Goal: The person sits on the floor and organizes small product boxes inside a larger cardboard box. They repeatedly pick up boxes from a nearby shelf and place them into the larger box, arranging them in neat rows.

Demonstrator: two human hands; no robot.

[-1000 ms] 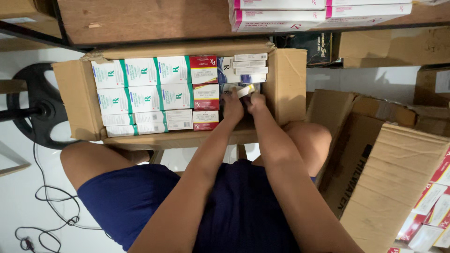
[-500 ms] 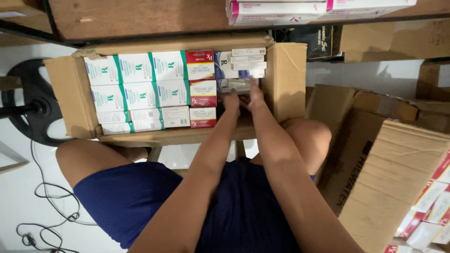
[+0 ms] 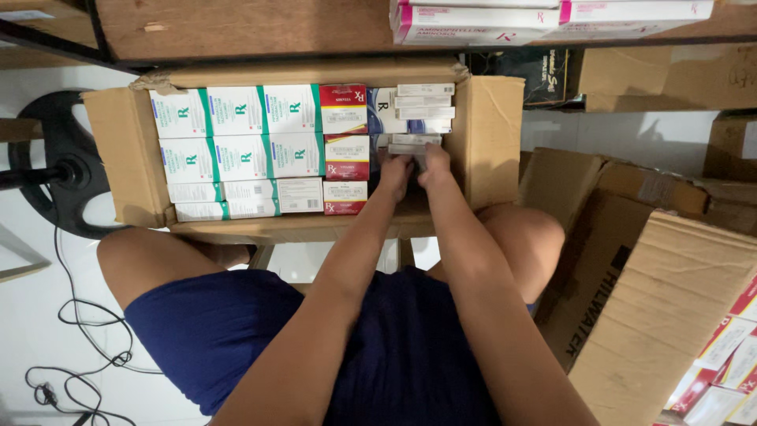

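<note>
An open cardboard carton (image 3: 493, 138) stands in front of my knees, packed with medicine boxes. Green-and-white boxes (image 3: 236, 142) fill its left part, red-and-white boxes (image 3: 345, 150) stand in the middle, and small white boxes (image 3: 422, 106) are stacked at the right. My left hand (image 3: 397, 171) and my right hand (image 3: 434, 163) are both inside the carton's right part, side by side, fingers on a small white box (image 3: 410, 142) at the bottom of that stack. Which hand carries the box I cannot make out.
A wooden shelf (image 3: 236, 28) with pink-and-white boxes (image 3: 505, 16) runs above the carton. More cardboard cartons (image 3: 662, 300) crowd the right side, one with red-and-white boxes (image 3: 725, 363). A black fan base (image 3: 55, 166) and cables (image 3: 79, 347) lie at the left on the white floor.
Both hands have pushed deeper into the carton's right part, lowering the small item they held above it down among the white boxes.
</note>
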